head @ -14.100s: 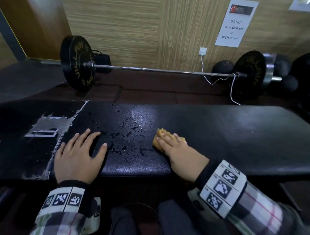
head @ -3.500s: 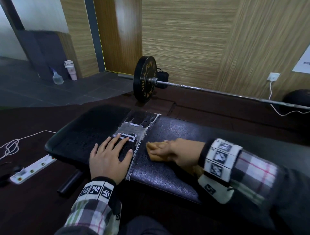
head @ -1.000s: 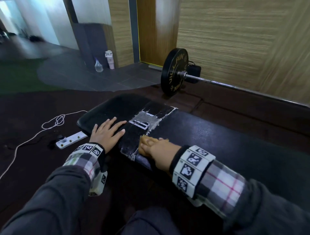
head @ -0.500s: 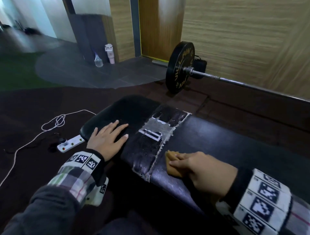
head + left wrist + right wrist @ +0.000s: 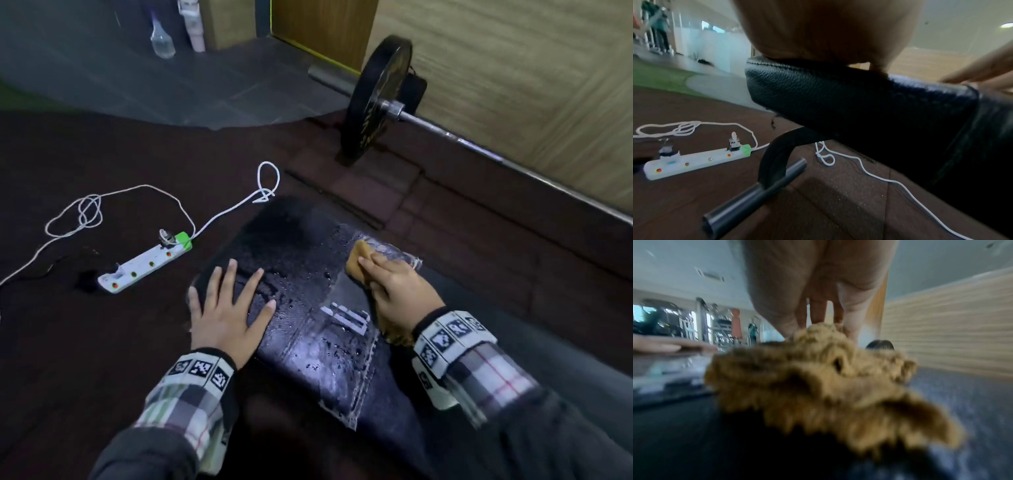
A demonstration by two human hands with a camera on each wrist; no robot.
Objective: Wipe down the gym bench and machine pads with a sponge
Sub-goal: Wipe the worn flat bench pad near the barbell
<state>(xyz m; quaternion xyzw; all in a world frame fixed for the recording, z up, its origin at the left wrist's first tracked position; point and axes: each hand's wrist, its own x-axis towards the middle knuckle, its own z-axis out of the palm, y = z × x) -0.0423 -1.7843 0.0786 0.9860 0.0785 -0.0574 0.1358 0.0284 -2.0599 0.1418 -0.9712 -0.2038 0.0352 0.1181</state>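
The black padded bench (image 5: 291, 236) runs from the centre to the lower right, wet with droplets, and a shiny taped patch (image 5: 342, 346) crosses it. My left hand (image 5: 229, 308) lies flat, fingers spread, on the bench's near end. My right hand (image 5: 394, 287) arches over a tan, ragged sponge (image 5: 356, 258) and holds it against the far edge of the taped patch. In the right wrist view the sponge (image 5: 818, 378) bunches under the fingers (image 5: 818, 313). The left wrist view shows the pad's side (image 5: 838, 97) under my palm (image 5: 828, 29).
A white power strip (image 5: 144, 263) with a looped white cable (image 5: 219, 212) lies on the dark floor left of the bench. A barbell with a black plate (image 5: 373, 102) rests by the wooden wall. A spray bottle (image 5: 162, 37) stands far back. The bench's foot bar (image 5: 756, 190) sticks out below.
My right hand has pushed the sponge from the near edge of the bench across the taped patch to its far side. The left hand stays flat on the bench end.
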